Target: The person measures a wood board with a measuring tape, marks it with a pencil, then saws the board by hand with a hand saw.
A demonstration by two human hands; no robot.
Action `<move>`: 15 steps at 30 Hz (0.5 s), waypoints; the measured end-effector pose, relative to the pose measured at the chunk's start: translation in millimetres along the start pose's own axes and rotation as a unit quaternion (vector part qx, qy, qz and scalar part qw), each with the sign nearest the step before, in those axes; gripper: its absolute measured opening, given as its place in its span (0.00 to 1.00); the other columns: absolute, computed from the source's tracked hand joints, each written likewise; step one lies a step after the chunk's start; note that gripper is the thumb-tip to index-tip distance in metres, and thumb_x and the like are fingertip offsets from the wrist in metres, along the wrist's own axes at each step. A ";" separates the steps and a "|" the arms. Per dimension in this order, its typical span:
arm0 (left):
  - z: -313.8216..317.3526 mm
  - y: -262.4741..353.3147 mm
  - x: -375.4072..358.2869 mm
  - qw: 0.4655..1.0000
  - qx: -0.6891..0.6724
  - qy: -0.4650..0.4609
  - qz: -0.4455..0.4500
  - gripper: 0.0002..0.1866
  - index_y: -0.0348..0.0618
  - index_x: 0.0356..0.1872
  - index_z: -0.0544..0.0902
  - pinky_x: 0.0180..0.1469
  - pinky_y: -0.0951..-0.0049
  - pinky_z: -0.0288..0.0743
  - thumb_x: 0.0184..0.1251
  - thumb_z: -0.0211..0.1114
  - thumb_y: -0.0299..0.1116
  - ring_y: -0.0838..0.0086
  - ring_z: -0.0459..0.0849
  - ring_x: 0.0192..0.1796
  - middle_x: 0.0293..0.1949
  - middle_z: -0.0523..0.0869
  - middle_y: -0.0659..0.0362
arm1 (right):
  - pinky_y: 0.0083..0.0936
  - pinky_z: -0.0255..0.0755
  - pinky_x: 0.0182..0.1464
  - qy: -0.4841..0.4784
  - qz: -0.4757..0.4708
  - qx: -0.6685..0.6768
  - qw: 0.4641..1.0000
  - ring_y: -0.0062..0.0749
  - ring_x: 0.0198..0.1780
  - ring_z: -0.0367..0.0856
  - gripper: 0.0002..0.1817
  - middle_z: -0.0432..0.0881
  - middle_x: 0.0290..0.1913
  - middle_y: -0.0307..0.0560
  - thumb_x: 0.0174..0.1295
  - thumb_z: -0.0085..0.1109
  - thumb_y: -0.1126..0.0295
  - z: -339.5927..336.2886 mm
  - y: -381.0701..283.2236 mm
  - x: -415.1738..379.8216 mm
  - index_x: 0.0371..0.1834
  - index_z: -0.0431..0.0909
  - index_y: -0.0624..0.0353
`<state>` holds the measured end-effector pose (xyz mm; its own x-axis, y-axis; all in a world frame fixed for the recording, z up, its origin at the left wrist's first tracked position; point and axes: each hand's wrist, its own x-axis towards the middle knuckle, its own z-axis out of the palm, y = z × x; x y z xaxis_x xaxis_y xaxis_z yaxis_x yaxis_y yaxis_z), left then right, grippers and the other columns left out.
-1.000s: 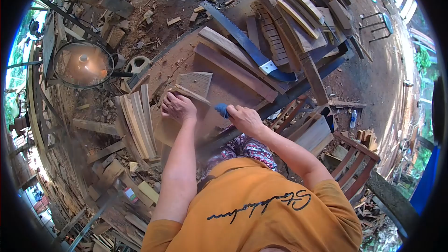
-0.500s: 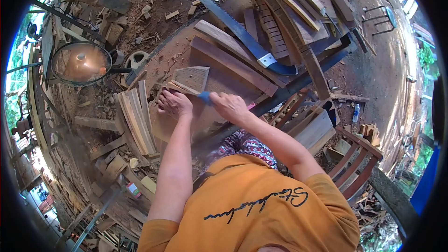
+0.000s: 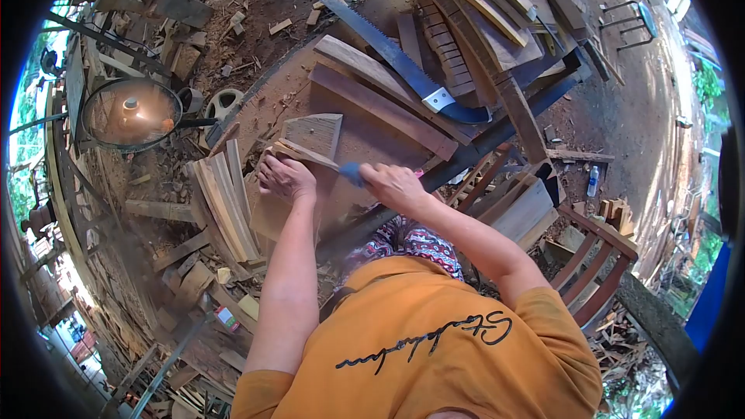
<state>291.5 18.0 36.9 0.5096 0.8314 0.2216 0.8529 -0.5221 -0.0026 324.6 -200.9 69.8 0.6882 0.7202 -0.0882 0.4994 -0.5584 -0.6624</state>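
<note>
My left hand [image 3: 285, 177] is closed around a small wooden piece [image 3: 285, 153] on the dusty bench top [image 3: 361, 140], its fingers hiding most of it. In my right hand [image 3: 396, 186] is the blue handle of a long, narrow tool that looks like a file [image 3: 351, 173]. The tool's dusty strip slants up-left to the piece by my left hand; where the two meet is hard to make out. Just beyond lies a flat wooden block [image 3: 314, 133] with a pointed end.
Two planks [image 3: 380, 109] and a handsaw [image 3: 407, 66] lie farther back on the bench. Curved wooden slats [image 3: 221, 194] stand at the left, near a round wire-guarded fan [image 3: 132, 112]. Stacked boards [image 3: 497, 12] fill the back right. A slatted wooden frame [image 3: 597, 271] is at the right.
My right hand has drawn the blue-handled tool a little to the right and toward me. My left hand stays on the wooden piece. The whole view has shifted slightly.
</note>
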 end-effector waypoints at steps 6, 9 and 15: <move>2.8 -3.0 -2.3 1.000 0.014 0.004 0.006 0.17 0.42 0.51 0.78 0.60 0.52 0.60 0.66 0.52 0.37 0.60 0.75 0.58 0.50 0.81 0.53 | 0.44 0.77 0.30 0.005 -0.006 0.001 1.000 0.49 0.30 0.84 0.09 0.82 0.28 0.51 0.69 0.51 0.60 6.8 -13.0 28.8 0.43 0.68 0.52; 4.2 -2.9 -0.4 1.000 -0.005 0.026 0.011 0.17 0.42 0.50 0.78 0.59 0.52 0.60 0.65 0.52 0.36 0.60 0.75 0.58 0.51 0.80 0.53 | 0.44 0.77 0.30 0.008 -0.003 -0.004 1.000 0.49 0.31 0.85 0.09 0.82 0.28 0.51 0.69 0.51 0.60 4.7 -7.6 13.1 0.42 0.68 0.51; 1.6 -2.9 -0.5 1.000 0.000 -0.009 0.002 0.17 0.41 0.50 0.78 0.60 0.52 0.59 0.65 0.50 0.36 0.60 0.74 0.60 0.53 0.81 0.53 | 0.45 0.77 0.31 -0.012 0.006 0.004 1.000 0.49 0.31 0.85 0.07 0.81 0.28 0.51 0.69 0.51 0.61 3.6 -7.4 16.5 0.43 0.67 0.49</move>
<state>289.0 19.4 35.2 0.5144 0.8327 0.2047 0.8512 -0.5248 -0.0041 330.4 -183.4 70.6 0.6810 0.7236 -0.1130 0.4872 -0.5628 -0.6677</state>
